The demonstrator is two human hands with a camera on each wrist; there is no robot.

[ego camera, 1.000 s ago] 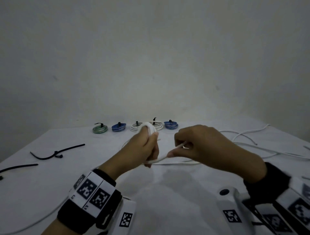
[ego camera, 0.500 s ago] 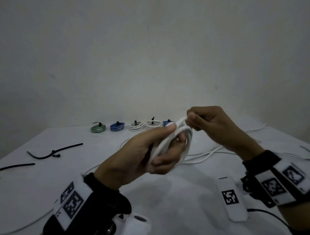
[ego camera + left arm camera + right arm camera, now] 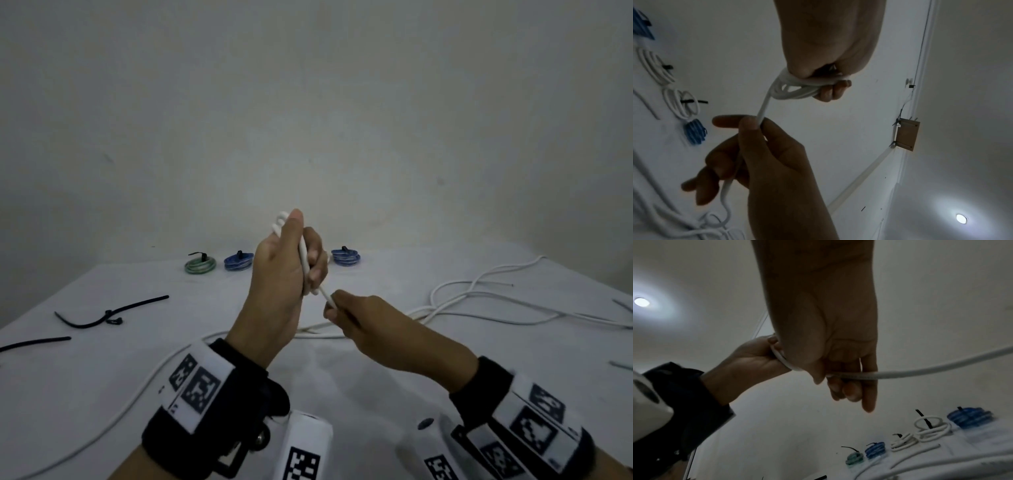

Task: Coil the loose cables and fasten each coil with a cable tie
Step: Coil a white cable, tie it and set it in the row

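Tabletop point(image 3: 376, 394) in white spread under both my arms, with the pale wall point(image 3: 308, 102) rising behind it. Loose white cable point(image 3: 486, 294) sprawled in tangled loops across the right side, well apart from everything else. Along the far edge sat a row of finished coils, each fastened with a black tie: a green coil point(image 3: 200, 265) at the left end, a blue coil point(image 3: 238, 261) just beside it, and another blue coil point(image 3: 345, 256) to the right of my raised hand, which hid the middle of that row from the head view. The right wrist view showed two white coils point(image 3: 931, 428) in that gap. Two black cable ties point(image 3: 109, 312) lay loose on the table's left side, one knotted, one straight.

My left hand point(image 3: 281, 270) was raised above the table, fingers curled round a small white coil point(image 3: 795, 88), whose loops stuck out above my thumb. From that coil one strand point(image 3: 323, 296) ran down and to the right into my right hand point(image 3: 373, 325), just beside and lower, where thumb and forefinger pinched it; the rest trailed off to the table.
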